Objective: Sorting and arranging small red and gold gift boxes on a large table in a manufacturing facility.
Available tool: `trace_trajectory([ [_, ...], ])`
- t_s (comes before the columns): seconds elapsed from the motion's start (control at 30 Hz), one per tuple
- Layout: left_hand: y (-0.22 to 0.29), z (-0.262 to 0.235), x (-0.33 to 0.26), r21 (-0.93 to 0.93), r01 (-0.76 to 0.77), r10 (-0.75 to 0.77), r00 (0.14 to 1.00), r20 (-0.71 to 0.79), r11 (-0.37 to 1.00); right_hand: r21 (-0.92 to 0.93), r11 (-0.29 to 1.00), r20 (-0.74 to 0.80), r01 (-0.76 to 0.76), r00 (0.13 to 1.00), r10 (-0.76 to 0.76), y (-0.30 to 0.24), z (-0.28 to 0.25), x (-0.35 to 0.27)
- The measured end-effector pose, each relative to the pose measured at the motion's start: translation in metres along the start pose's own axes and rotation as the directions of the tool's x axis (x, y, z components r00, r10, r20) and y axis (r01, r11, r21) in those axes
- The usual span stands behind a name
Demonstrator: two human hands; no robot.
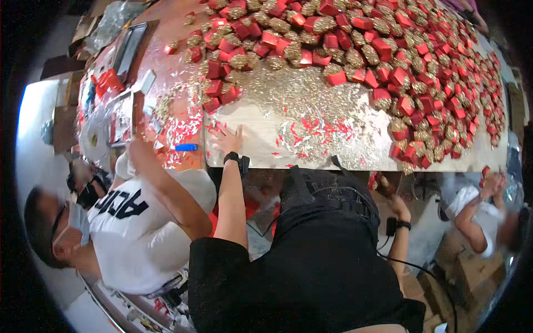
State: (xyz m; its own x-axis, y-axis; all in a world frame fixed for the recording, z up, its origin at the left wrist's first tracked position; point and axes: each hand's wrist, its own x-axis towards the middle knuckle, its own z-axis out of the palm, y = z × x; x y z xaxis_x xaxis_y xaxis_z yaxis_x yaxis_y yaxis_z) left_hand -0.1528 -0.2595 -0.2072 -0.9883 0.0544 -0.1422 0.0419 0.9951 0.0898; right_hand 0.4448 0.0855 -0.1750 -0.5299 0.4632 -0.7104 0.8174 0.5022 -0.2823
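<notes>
Open room mainly at the front middle of the pale tabletop (258, 125), between the left hand (226, 142) and a heap of red-and-gold pieces (383, 50); gold glitter (288, 89) and red shreds (319, 130) strewn across it. Front edge close against the person's black clothing (311, 266); heap along the far side, curving down the right almost to that edge. Board's left edge just beside the left hand, with a reddish surface (169, 72) beyond, crowded by a blue object (186, 147), a long metal tray (132, 47) and litter.

Left grip spread, palm down on the wood, nothing pinched. Right hand (401, 208) below the front edge, near a single red-and-gold piece (372, 181); cannot tell whether pinching it.

Pieces in the heap small and faceted, glossy red at one end, rough glittering gold at the other, lying at all angles, many touching. A few beyond the left fingertips. Close at left, a co-worker in a white shirt (144, 233); farther right, another co-worker's hands (491, 187).
</notes>
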Motion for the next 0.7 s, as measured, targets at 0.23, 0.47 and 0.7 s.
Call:
trace_trajectory([
  [0.23, 0.106, -0.003, -0.087, 0.012, -0.669, 0.653, 0.722, -0.226, 0.743, -0.085, 0.901, -0.144, 0.426, 0.889, -0.434, -0.196, -0.096, 0.050],
  [0.47, 0.168, -0.019, -0.128, -0.140, -0.958, 0.968, 0.248, 0.024, 0.249, 0.061, 0.816, 0.057, 0.575, 0.814, -0.578, -0.277, -0.085, 0.111],
  [0.7, 0.167, -0.002, -0.128, 0.070, -0.904, 0.894, 0.428, 0.128, 0.423, 0.250, 0.765, -0.206, 0.593, 0.805, -0.556, -0.297, -0.045, 0.153],
])
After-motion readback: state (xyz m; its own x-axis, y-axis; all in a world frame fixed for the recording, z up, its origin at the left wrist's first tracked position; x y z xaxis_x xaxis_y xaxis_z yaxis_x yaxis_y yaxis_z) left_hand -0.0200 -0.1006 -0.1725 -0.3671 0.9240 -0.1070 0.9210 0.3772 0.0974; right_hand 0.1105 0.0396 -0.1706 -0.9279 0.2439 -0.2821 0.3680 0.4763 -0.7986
